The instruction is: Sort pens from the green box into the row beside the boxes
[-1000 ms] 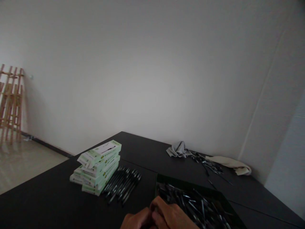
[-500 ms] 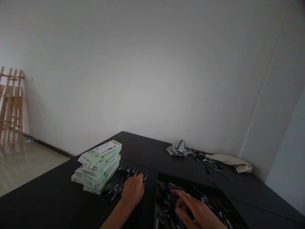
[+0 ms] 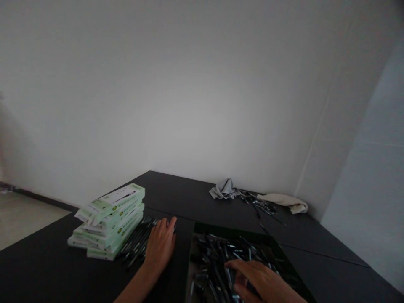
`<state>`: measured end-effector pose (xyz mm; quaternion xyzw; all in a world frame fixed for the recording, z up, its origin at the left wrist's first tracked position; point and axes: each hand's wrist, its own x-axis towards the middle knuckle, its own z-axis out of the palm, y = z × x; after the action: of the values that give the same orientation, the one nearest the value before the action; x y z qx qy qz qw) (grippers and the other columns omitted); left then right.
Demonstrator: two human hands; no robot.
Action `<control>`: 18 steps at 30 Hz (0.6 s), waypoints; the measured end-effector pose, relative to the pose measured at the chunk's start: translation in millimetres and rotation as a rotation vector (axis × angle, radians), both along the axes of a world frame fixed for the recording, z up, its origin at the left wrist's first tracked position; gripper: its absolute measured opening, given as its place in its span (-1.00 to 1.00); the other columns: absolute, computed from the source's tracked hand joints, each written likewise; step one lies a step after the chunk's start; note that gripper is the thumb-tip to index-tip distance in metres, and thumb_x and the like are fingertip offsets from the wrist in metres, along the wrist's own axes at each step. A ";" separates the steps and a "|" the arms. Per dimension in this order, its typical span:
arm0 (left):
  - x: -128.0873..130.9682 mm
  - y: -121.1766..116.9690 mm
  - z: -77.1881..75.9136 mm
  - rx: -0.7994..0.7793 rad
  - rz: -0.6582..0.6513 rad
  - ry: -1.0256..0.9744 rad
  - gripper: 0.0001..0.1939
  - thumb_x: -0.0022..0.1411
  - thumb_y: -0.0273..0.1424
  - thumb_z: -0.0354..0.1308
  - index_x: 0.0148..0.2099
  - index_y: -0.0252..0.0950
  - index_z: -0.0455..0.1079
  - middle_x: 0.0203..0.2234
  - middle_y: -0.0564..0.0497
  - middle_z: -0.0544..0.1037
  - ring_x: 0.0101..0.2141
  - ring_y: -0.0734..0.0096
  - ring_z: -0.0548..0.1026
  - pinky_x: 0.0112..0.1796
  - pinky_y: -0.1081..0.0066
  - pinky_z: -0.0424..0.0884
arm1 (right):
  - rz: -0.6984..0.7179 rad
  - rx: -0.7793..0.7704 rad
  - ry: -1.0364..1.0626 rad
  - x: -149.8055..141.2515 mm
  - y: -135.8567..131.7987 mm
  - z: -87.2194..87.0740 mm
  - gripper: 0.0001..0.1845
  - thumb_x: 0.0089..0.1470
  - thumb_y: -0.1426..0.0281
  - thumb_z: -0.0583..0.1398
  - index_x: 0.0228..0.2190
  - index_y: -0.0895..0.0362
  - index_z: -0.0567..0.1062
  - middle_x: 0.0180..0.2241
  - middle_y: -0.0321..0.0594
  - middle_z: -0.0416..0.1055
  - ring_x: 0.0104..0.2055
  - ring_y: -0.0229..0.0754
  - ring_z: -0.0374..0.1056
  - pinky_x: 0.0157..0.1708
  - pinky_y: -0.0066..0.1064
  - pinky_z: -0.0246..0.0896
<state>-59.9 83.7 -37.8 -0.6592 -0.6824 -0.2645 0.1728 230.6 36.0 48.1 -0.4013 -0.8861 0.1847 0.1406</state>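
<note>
My left hand lies over the right end of a row of dark pens on the table, its fingers stretched out and slightly spread. A small dark tip shows beside its fingers; I cannot make out whether it is a pen. Inside the dark tray, many loose black pens lie in a jumble. My right hand reaches in over them from the lower right. Its fingers are bent, with a gap between forefinger and thumb, and no held pen can be seen. Part of that hand is cut off by the lower edge.
Left of the pen row rises an uneven stack of pale green and white pen boxes. Toward the wall lie a grey cloth, a heap of pens and a cream cloth. The black table carries everything.
The view has swung right, so things sit further left. My left hand's fingers have gone from bent to stretched out over the row. The right hand stays over the tray.
</note>
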 end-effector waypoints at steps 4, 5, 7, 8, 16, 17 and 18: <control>2.6 -25.3 12.1 0.119 -0.190 -0.079 -0.73 0.33 -0.39 -0.09 0.05 -0.27 0.21 -0.13 -0.10 0.44 -0.12 0.26 0.44 -0.07 0.18 0.36 | -0.037 -0.013 -0.067 17.7 0.1 14.5 -0.59 0.12 0.36 0.07 0.01 0.09 0.40 -0.06 -0.07 0.41 0.00 -0.04 0.31 0.00 -0.28 0.16; 2.9 -31.3 12.9 0.147 -0.229 -0.102 -0.72 0.33 -0.34 -0.10 0.05 -0.25 0.20 -0.11 -0.10 0.43 -0.11 0.25 0.44 -0.07 0.19 0.37 | -0.018 -0.016 -0.093 20.8 3.4 15.9 -0.59 0.13 0.34 0.07 0.03 0.08 0.38 0.00 -0.05 0.36 0.03 -0.04 0.28 0.03 -0.26 0.13; 4.5 -40.9 12.0 0.184 -0.292 -0.136 -0.71 0.32 -0.25 -0.11 0.03 -0.21 0.20 -0.14 -0.07 0.44 -0.13 0.27 0.45 -0.12 0.25 0.42 | 0.012 -0.014 -0.157 23.9 14.0 14.6 -0.52 0.10 0.30 0.11 0.07 0.06 0.33 0.09 -0.02 0.24 0.11 0.00 0.19 0.09 -0.20 0.06; 5.9 -44.3 10.7 0.197 -0.319 -0.147 -0.72 0.32 -0.24 -0.11 0.02 -0.19 0.20 -0.14 -0.05 0.44 -0.13 0.27 0.46 -0.11 0.26 0.42 | 0.006 -0.013 -0.198 23.8 20.7 11.9 -0.42 0.04 0.26 0.16 0.12 0.07 0.28 0.15 0.02 0.14 0.18 0.06 0.09 0.13 -0.15 -0.02; 18.2 -46.3 2.0 0.169 -0.379 -0.217 -0.75 0.29 -0.24 -0.07 0.00 -0.12 0.23 -0.14 0.00 0.46 -0.11 0.28 0.48 -0.11 0.28 0.45 | -0.050 -0.257 -0.398 -3.5 62.9 -19.3 0.40 -0.46 -0.09 0.33 0.27 0.12 -0.21 0.29 0.19 -0.31 0.27 0.44 -0.40 0.10 0.23 -0.21; 18.5 -45.8 1.7 0.164 -0.382 -0.224 -0.75 0.29 -0.24 -0.07 -0.01 -0.12 0.23 -0.15 0.00 0.47 -0.11 0.28 0.48 -0.11 0.28 0.45 | -0.051 -0.244 -0.381 -9.2 62.0 -21.9 0.37 -0.45 -0.09 0.32 0.27 0.13 -0.17 0.28 0.20 -0.24 0.26 0.47 -0.38 0.08 0.25 -0.18; 18.6 -45.3 1.5 0.157 -0.385 -0.229 -0.75 0.29 -0.24 -0.07 -0.01 -0.12 0.23 -0.15 0.01 0.47 -0.12 0.28 0.48 -0.11 0.27 0.45 | -0.051 -0.218 -0.353 -15.1 59.2 -23.8 0.31 -0.39 -0.09 0.30 0.26 0.16 -0.11 0.25 0.21 -0.15 0.25 0.48 -0.33 0.08 0.24 -0.17</control>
<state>-41.3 38.4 -36.3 -0.7275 -0.5365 -0.4179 0.0912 215.5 95.2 24.3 -0.4625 -0.8614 0.2024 -0.0565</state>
